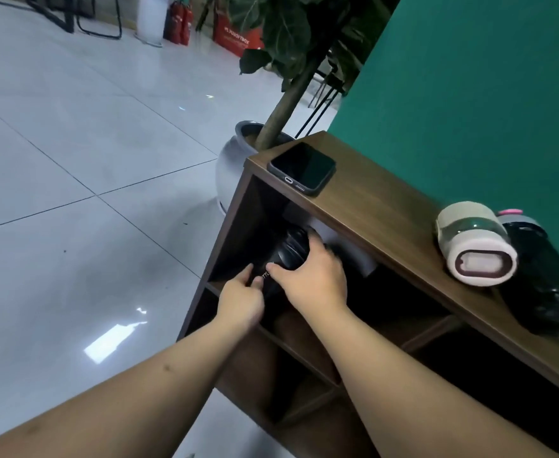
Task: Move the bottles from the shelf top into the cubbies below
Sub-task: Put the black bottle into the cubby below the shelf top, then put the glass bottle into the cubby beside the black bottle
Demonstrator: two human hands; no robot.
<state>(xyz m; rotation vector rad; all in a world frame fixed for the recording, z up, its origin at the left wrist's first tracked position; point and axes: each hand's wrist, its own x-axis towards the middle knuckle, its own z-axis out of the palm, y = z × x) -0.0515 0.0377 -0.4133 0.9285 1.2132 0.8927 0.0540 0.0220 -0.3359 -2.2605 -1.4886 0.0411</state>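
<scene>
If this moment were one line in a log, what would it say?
step: placing black bottle in top-left cubby | left hand, right hand: both on bottle | shelf top: two bottles, phone remain

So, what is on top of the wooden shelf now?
On the shelf top lie a black phone, face up near the left end, a cream-lidded bottle on its side, and a black bottle beside it. The black bottle's far end is partly covered.
</scene>
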